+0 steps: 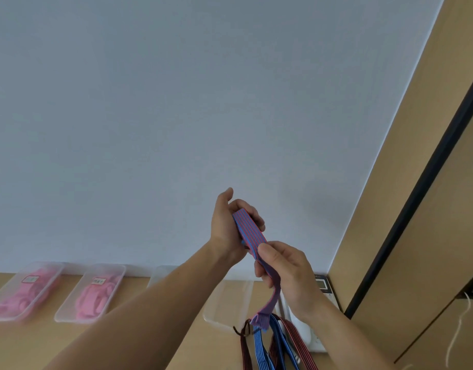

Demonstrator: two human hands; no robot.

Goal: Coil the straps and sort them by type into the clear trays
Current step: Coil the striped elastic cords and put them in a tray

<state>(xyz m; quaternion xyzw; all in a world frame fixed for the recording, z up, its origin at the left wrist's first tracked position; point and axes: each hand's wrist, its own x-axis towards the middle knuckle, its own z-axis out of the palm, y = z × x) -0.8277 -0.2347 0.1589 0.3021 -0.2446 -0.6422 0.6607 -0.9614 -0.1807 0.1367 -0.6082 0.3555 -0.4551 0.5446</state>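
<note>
Right hand (286, 271) pinches the blue-red strap (250, 231); left hand (224, 225), farther, curls round its wound end. Loose straps (259, 343) lie nearby.

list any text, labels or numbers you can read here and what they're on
Nothing here is readable.
far-left tray label: red-edged, print too blurred to read.
second tray label: also too blurred to read.
grey device screen: too small, no digits legible.
striped strap: stripes only, no print visible.
</note>
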